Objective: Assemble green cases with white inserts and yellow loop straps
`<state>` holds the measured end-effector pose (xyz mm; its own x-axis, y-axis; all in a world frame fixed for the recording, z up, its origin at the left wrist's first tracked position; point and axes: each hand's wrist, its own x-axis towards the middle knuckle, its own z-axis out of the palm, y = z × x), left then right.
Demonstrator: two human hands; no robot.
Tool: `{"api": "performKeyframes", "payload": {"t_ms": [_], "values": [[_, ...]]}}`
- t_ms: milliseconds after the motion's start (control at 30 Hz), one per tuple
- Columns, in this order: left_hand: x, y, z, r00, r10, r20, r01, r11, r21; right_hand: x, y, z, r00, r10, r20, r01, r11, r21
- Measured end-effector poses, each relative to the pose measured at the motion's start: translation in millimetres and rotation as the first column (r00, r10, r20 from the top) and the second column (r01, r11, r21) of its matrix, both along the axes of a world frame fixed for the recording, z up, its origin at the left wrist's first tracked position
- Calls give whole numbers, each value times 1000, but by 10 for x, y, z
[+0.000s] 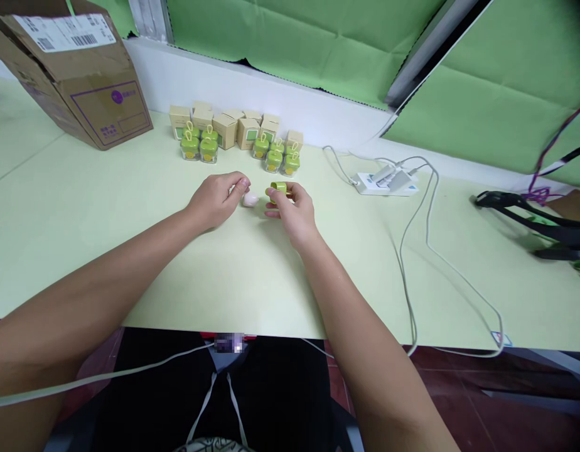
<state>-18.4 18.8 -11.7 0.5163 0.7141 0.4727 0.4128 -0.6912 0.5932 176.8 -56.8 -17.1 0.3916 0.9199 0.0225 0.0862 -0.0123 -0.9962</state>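
Note:
My left hand (219, 198) is closed, its thumb pressed to the curled fingers. At its fingertips, low over the table, is a small pale pink object (250, 199); the fingers partly cover it and its kind is unclear. My right hand (294, 210) pinches a yellow-green cap (279, 187) between thumb and fingers, a little to the right of the pink object. Behind my hands stand two groups of small clear jars with green looped lids, one on the left (208, 149) and one on the right (273, 160).
Several small cardboard boxes (225, 130) line the wall behind the jars. A large carton (102, 94) stands at the back left. On the right lie a white power strip (386, 184) with plugs, white cables (429, 232) running to the front edge, and a black stand-like object (530, 213).

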Motion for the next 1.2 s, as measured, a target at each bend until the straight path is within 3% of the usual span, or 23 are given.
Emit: {"api": "performKeyframes", "payload": {"t_ms": [267,467,667,1200], "values": [[3,42,-32,994,29,-110,-32,999,-31,1,7,-18,1000,14,12,-14,1000,2],[5,23,-4,998,6,-57,-6,1000,-3,-31,-8,20,1000,-18,14,18,1000,-9],[4,22,-30,984,-11,-177,2,999,-53,-44,-1,31,1000,-27,3,27,1000,-10],[-1,16,-47,997,-56,-54,53,998,-42,-45,9,20,1000,-25,-8,25,1000,-11]]}}
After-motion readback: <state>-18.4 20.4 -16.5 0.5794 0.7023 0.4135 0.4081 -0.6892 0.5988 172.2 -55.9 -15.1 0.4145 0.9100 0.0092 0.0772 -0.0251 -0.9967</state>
